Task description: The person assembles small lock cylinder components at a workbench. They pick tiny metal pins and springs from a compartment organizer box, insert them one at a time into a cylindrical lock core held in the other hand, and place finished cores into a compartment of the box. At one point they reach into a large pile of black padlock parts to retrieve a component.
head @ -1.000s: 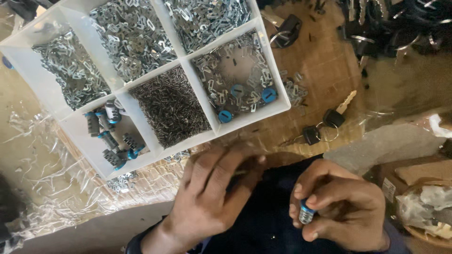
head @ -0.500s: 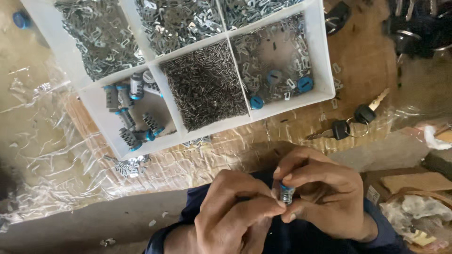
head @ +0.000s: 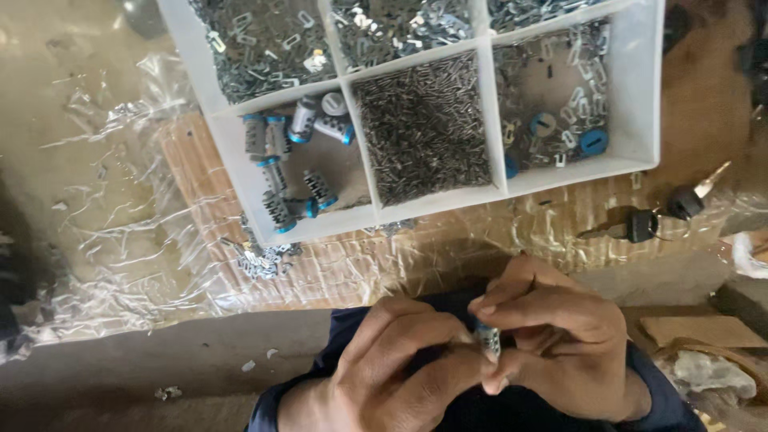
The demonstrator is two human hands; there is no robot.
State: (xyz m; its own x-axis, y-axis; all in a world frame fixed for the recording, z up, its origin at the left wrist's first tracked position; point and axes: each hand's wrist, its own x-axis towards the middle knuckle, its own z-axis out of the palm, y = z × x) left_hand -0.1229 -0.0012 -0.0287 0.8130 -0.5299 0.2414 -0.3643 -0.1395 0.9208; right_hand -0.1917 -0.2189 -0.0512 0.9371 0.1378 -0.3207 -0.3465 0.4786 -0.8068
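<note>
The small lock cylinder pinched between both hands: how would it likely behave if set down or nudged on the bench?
The lock cylinder looks like rigid metal, so probably stiff and fairly heavy for its size. Its round body suggests it could roll, as the similar cylinders lying on their sides in the white tray hint. Its smallness between right hand and left hand probably makes it easy to drop.

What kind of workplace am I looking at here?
Likely a locksmith's or lock-assembly bench: a white compartment tray of small metal parts and pins, blue-capped lock cylinders, keys nearby, and both hands working on one cylinder.
</note>
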